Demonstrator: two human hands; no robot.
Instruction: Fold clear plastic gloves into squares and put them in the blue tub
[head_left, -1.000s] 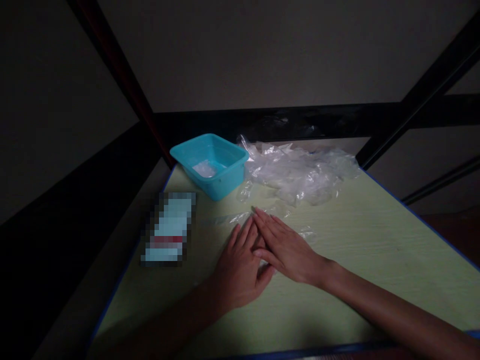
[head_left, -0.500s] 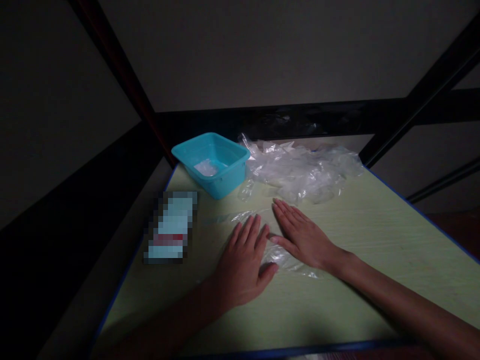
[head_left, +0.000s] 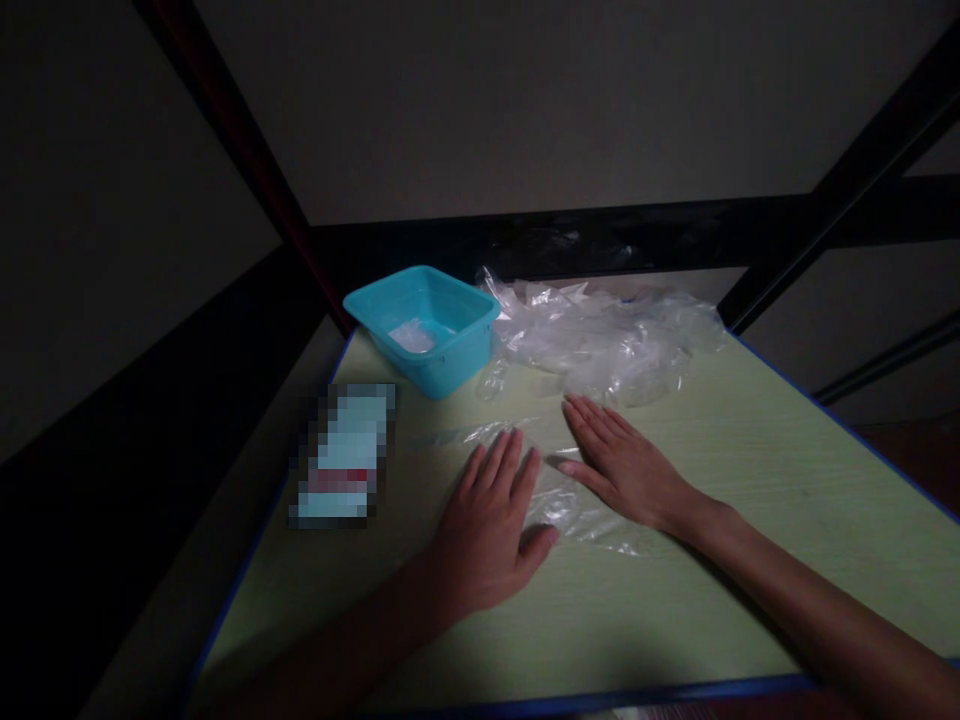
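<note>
A clear plastic bag (head_left: 559, 510) lies flat on the pale green table (head_left: 600, 630), its outline hard to make out. My left hand (head_left: 487, 530) rests palm down on the bag's left part, fingers spread and pointing away from me. On the bag's right part lies my right hand (head_left: 630, 465), also palm down, its thumb apart from the outstretched fingers. Neither hand grips anything.
A turquoise basket (head_left: 461, 360) at the table's back left holds a small clear piece of plastic. Right of it spreads a heap of crumpled clear bags (head_left: 615, 345). A pixelated flat object (head_left: 345, 455) lies near the left edge.
My right hand has slid a little to the right and slightly away from me, widening the gap between the hands. My left hand has hardly moved.
</note>
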